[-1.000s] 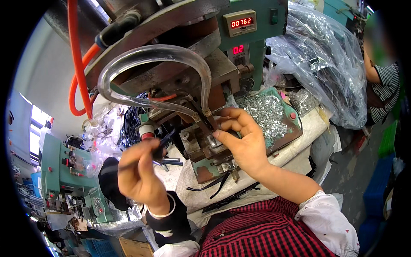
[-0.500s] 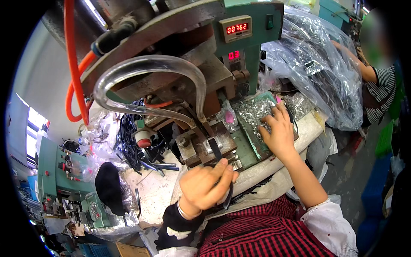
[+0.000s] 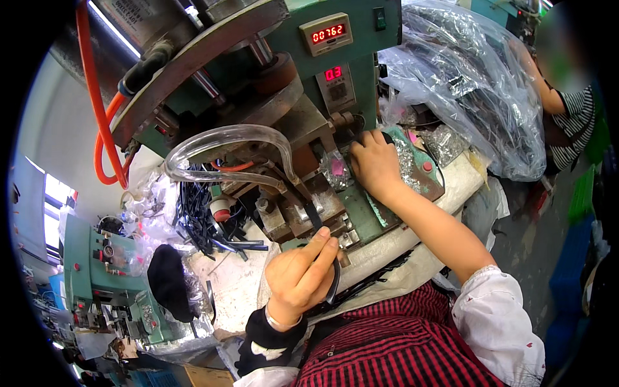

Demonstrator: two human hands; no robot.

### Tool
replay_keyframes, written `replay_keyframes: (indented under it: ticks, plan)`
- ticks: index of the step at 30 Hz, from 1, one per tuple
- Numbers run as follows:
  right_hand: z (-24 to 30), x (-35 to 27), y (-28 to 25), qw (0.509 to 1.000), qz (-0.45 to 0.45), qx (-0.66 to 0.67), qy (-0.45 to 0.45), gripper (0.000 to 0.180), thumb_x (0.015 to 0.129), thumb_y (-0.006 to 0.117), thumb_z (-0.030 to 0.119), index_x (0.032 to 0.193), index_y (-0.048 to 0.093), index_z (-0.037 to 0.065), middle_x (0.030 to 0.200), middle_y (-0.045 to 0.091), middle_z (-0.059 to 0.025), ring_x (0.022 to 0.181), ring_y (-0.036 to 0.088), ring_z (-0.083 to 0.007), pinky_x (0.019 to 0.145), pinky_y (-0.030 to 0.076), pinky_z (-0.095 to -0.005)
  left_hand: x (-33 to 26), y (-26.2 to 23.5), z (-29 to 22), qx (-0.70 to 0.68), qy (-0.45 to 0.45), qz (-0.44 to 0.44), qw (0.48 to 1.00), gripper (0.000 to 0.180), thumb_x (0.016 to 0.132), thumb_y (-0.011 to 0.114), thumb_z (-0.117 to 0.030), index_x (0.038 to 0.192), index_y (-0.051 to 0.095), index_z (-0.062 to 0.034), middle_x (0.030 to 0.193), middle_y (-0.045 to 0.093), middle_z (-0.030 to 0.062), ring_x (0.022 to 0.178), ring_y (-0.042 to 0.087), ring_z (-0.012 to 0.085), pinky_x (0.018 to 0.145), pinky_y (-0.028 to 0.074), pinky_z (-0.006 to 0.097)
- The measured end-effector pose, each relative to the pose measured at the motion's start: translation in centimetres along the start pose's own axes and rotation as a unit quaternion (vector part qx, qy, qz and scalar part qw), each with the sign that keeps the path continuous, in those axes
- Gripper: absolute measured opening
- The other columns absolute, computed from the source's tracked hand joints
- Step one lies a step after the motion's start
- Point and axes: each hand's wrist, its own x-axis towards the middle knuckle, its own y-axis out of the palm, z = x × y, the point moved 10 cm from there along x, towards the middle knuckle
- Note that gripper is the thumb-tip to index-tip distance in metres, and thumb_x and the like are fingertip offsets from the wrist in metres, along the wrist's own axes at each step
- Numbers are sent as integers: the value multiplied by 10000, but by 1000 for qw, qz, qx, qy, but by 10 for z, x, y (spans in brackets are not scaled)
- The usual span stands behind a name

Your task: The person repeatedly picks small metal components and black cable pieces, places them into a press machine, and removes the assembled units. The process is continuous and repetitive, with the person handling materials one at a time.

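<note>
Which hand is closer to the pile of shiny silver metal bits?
Right. The right hand is just left of the shiny silver metal bits; the left hand is farther off, toward the lower left, holding a flat black strip.

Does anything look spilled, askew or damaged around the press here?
No obvious damage stands out. The untidiest spot is the heap of black strips left of the press: they lie jumbled, ends pointing different ways, unlike the single black strip in the left hand.
</note>
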Motion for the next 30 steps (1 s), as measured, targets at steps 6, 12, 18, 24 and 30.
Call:
replay_keyframes:
  ticks: [6,12,18,24,30]
  plan:
    - [-15,-33,-29,998,-4,62,12,92,809,643,44,898,661,57,921,655,-112,920,627,-307,726,509,-422,-79,-84,36,184,-135,11,973,211,768,751,51,966,735,-18,939,745,156,641,659,247,591,519,322]
    - [-55,-43,-37,922,-3,331,199,85,860,712,66,927,710,13,864,711,-127,806,679,-249,744,513,-325,-113,-107,128,251,-276,23,927,145,756,732,50,872,720,-36,843,662,96,809,617,287,710,481,374]
    - [-31,-41,-49,949,-28,286,126,160,810,734,42,966,706,17,865,706,-125,814,671,-277,752,514,-359,-184,-23,196,302,-275,200,890,173,687,663,-12,840,705,-82,913,560,85,902,534,303,764,447,425]
    - [-57,-81,-66,885,-27,393,248,109,911,647,-8,1015,677,-17,884,713,-77,883,686,-130,796,515,-260,-165,-31,171,267,-218,149,927,220,777,690,-11,978,747,-79,1075,721,92,950,601,333,824,469,428]
    - [38,-26,-81,854,-16,511,94,141,883,668,12,1022,664,-12,914,715,-122,854,709,-192,767,535,-296,-168,-50,196,6,-467,-14,884,327,980,591,-34,1304,567,-73,769,669,52,691,605,66,630,447,209]
